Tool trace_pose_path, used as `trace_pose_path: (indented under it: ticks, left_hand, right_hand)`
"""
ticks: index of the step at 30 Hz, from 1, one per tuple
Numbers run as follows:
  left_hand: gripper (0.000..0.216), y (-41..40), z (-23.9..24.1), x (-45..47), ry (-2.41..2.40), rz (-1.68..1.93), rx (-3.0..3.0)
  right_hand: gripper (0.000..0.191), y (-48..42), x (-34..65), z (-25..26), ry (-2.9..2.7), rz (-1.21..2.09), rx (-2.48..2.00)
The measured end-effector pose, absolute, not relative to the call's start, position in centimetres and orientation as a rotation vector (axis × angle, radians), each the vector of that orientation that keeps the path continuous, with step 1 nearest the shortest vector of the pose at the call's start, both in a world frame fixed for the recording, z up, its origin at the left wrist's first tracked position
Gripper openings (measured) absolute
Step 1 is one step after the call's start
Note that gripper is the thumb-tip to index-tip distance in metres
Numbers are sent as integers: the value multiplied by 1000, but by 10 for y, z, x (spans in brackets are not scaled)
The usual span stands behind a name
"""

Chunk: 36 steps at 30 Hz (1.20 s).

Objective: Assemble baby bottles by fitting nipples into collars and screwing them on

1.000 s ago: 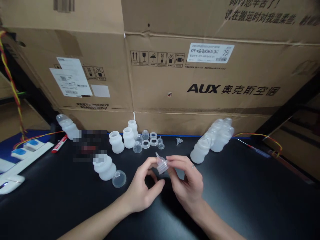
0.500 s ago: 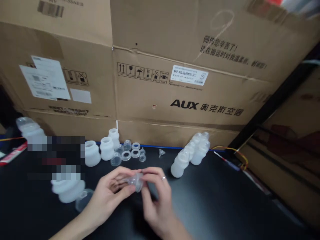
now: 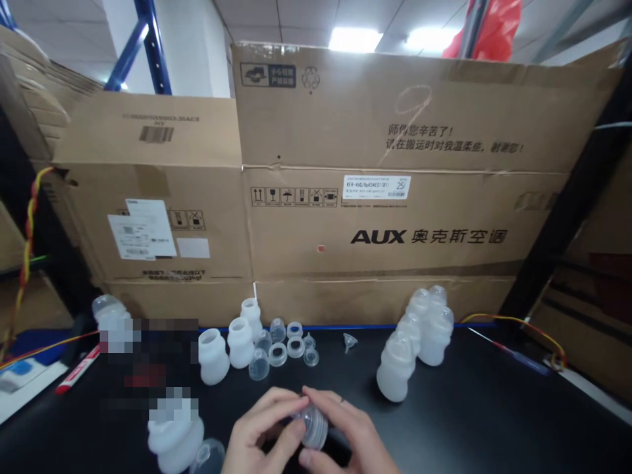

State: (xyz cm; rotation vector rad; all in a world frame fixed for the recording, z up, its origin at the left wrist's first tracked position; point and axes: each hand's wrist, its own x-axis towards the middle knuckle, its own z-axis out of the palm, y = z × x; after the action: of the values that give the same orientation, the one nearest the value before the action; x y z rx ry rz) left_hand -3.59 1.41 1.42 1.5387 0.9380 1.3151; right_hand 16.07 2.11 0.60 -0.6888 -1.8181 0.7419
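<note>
Low in the middle, both hands grip a clear bottle nipple in a ribbed collar ring (image 3: 316,431). The thumb and fingers of my left hand (image 3: 266,431) pinch its left side. From the right, my right hand (image 3: 353,428) has fingertips over its top and the thumb at its lower edge. Part of the piece is hidden by fingers. Beyond the hands lie clear rings (image 3: 277,354), clear caps (image 3: 259,365) and a loose nipple (image 3: 349,341). Several open white bottles (image 3: 213,359) stand left of these. A milky bottle (image 3: 175,438) and a clear cap (image 3: 210,455) are nearest my left hand.
Capped bottles (image 3: 397,368) stand grouped on the black table (image 3: 484,421) at right. A tall cardboard sheet (image 3: 395,217) walls off the back. A screwdriver (image 3: 523,359) lies far right, a red-and-white marker (image 3: 79,367) far left. A pixelated patch hides part of the left side.
The view has tilted up, showing the ceiling and the cardboard's top edge. The nipple and ring have turned in my hands, and my right hand now reaches over the top of them.
</note>
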Motion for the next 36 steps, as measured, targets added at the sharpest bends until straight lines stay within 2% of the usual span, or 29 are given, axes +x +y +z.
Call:
trace_pose_path:
  ticks: [4, 7, 13, 17, 22, 28, 36]
  left_hand:
    - [20, 10, 27, -37, 978, 1298, 1503]
    - [24, 12, 30, -40, 984, 1247, 1527]
    - [20, 14, 29, -42, 1008, 1241, 1760]
    - [14, 9, 33, -44, 1140, 1309, 2367]
    - [36, 14, 41, -56, 1627, 1295, 2954]
    - [54, 36, 57, -78, 2352, 972, 2896]
    - [54, 42, 56, -94, 2357, 702, 2939]
  right_hand:
    - [60, 6, 160, 2, -1738, 740, -807]
    - [54, 0, 157, -18, -1552, 887, -797]
    - [60, 5, 155, -33, -1469, 1194, -820]
    - [51, 11, 157, -10, -1713, 1089, -931]
    - [42, 12, 156, 8, -1783, 932, -1132]
    - [43, 11, 153, -7, -1716, 907, -1219]
    - [45, 0, 148, 14, -1927, 918, -1268]
